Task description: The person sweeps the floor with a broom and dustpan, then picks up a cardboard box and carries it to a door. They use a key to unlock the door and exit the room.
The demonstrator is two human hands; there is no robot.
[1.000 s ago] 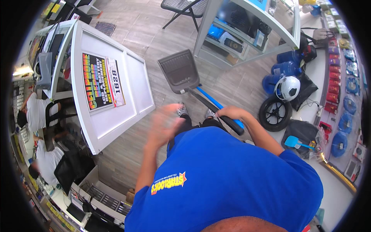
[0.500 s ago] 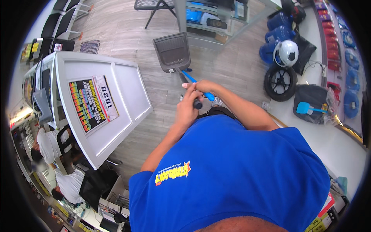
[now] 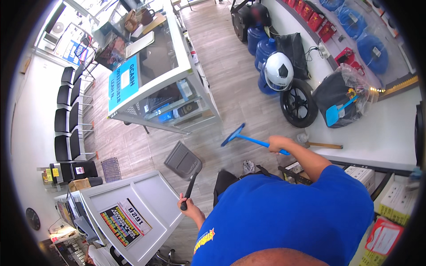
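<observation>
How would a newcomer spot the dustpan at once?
Start at the blue shirt along the bottom; the wearer's left hand grips a dark handle. Follow that handle upward to the dustpan, a grey scoop. Its broad shape and dull grey set it apart from the slim, bright blue T-shaped tool in the right hand.

Matt plastic dustpan (image 3: 183, 161), glossy helmet (image 3: 279, 76), cloth shirt (image 3: 284, 213)

I record a bright feed; glazing (image 3: 93, 6) beyond the display case (image 3: 164, 80) is washed out by glare. Outward of the case, straight lines bow toward a black rim.
</observation>
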